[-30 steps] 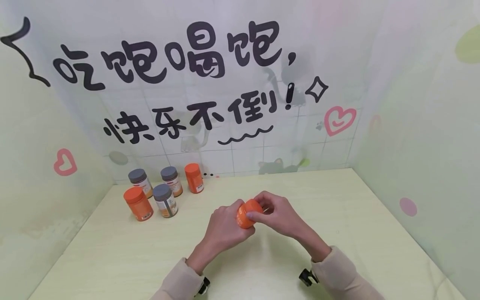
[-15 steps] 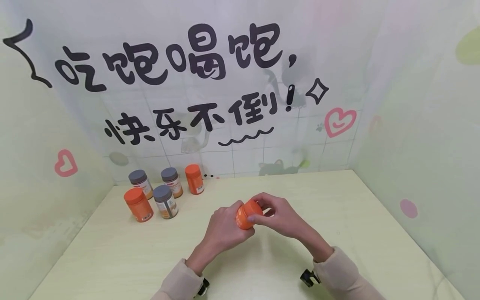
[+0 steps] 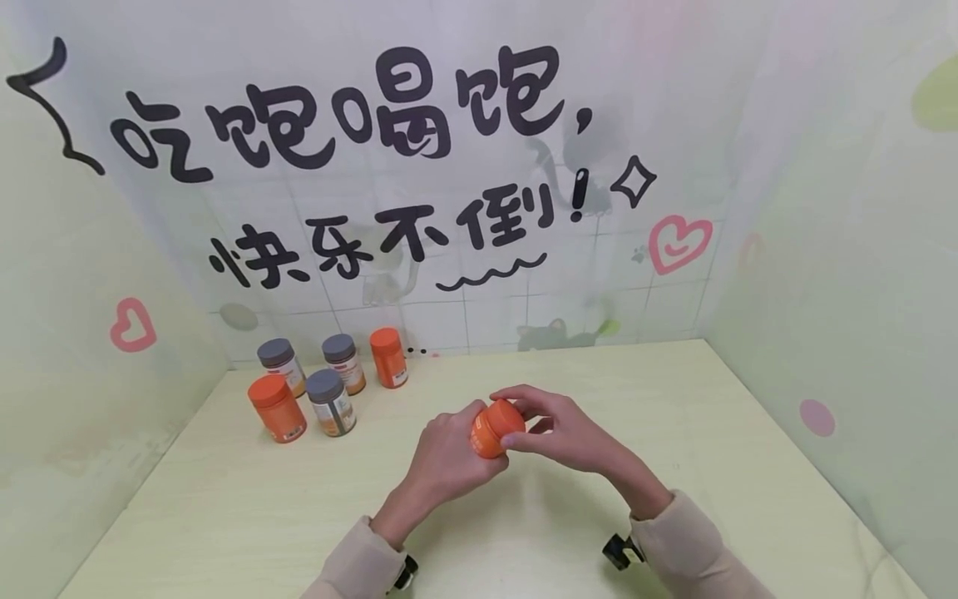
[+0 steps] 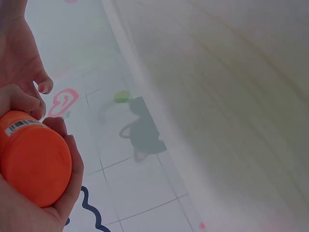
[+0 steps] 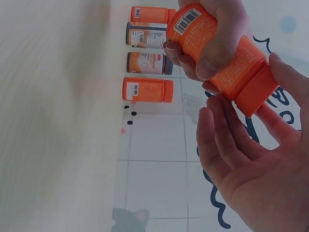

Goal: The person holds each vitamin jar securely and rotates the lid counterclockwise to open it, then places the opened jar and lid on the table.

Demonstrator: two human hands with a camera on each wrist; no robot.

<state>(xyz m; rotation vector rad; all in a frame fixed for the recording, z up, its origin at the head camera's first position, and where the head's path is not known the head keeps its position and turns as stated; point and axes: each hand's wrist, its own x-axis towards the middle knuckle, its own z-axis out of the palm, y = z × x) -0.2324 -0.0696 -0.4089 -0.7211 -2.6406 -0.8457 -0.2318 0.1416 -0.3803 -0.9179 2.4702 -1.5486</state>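
An orange bottle (image 3: 486,436) is held tilted above the table, wrapped by my left hand (image 3: 452,454). Its orange cap (image 3: 511,418) points up and to the right in the head view. My right hand (image 3: 563,426) has thumb and forefinger on opposite sides of that cap. In the right wrist view the cap (image 5: 256,93) sits on the bottle, and the other right fingers (image 5: 219,140) are loosely bent below it. From the left wrist, the bottle's round base (image 4: 37,166) faces the camera, with the left fingers curled around its side.
At the table's back left stand an orange bottle (image 3: 277,409), another orange bottle (image 3: 389,359) and several grey-capped bottles (image 3: 332,403). The pale table (image 3: 659,399) meets a printed wall (image 3: 464,316) behind, with side walls left and right.
My right hand has shifted slightly around the cap, its thumb sliding lower and its forefinger reaching farther over the top. The left hand and bottle have stayed nearly still.
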